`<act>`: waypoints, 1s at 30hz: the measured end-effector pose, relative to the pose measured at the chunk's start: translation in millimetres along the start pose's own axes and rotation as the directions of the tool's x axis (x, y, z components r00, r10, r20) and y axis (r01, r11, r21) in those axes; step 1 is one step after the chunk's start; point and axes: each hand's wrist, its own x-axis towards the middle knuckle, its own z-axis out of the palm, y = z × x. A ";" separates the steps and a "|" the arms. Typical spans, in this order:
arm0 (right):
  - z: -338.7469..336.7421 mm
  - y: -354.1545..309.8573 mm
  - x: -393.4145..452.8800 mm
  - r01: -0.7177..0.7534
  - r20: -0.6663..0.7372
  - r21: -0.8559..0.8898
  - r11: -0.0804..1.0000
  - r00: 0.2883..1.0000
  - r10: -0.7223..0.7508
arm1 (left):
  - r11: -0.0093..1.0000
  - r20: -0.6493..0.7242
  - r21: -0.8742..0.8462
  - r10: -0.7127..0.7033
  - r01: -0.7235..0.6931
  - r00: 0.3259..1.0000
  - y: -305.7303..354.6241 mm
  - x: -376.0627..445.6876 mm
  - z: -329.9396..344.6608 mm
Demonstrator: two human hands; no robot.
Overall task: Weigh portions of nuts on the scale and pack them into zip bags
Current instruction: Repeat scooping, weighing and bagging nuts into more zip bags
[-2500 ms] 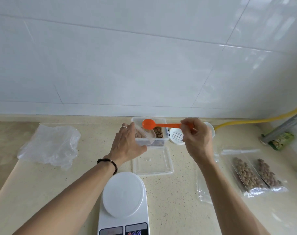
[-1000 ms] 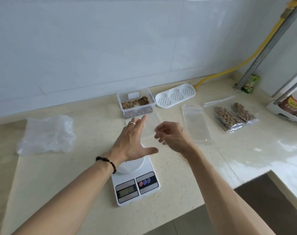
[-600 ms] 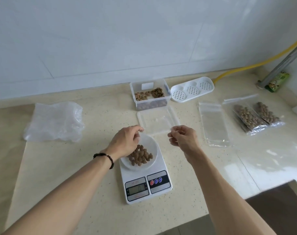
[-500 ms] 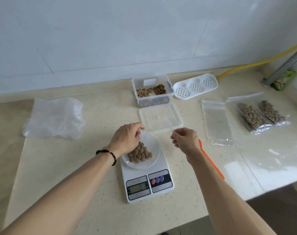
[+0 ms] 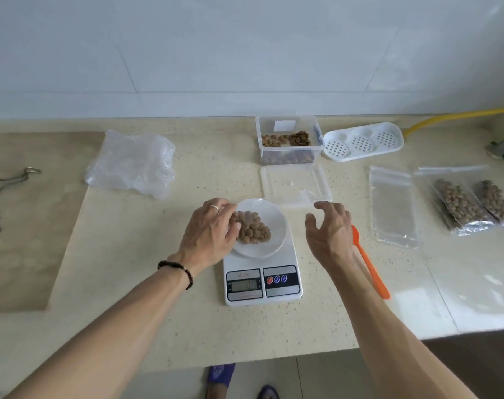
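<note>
A white digital scale (image 5: 262,280) stands near the counter's front edge with a white dish (image 5: 275,223) on it. A heap of brown nuts (image 5: 255,233) lies in the dish. My left hand (image 5: 209,236) curls over the dish's left rim, thumb on the nuts. My right hand (image 5: 330,230) hovers just right of the dish, fingers spread and holding nothing. An orange spoon (image 5: 370,267) lies on the counter beside my right wrist. An empty zip bag (image 5: 393,208) lies flat further right, and two filled bags (image 5: 460,205) lie beyond it.
A clear container of nuts (image 5: 288,142) stands at the back, its lid (image 5: 295,185) lying in front of it. Right of it is a white perforated tray (image 5: 363,141). Crumpled plastic (image 5: 132,162) lies back left. A yellow hose (image 5: 458,116) runs along the wall.
The spoon, held over the container earlier, now lies on the counter. The dish of nuts now sits on the scale. My right hand's fingers have spread open; my left hand stays at the dish.
</note>
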 end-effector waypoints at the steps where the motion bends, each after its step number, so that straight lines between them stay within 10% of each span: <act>1: 0.7 -1.7 -7.7 0.090 -0.008 -0.018 0.996 0.996 -0.091 | 1.000 0.003 0.017 -0.009 0.009 1.000 -0.4 -10.5 0.4; 9: 4.0 7.6 -53.5 0.372 0.147 -0.155 0.915 0.925 -0.351 | 0.985 0.092 0.134 -0.126 0.113 0.988 2.3 -82.6 18.7; 30: -14.6 26.6 -81.5 0.345 0.224 -0.169 0.923 0.926 -0.304 | 0.980 0.051 0.144 -0.149 0.140 0.988 26.6 -113.9 25.4</act>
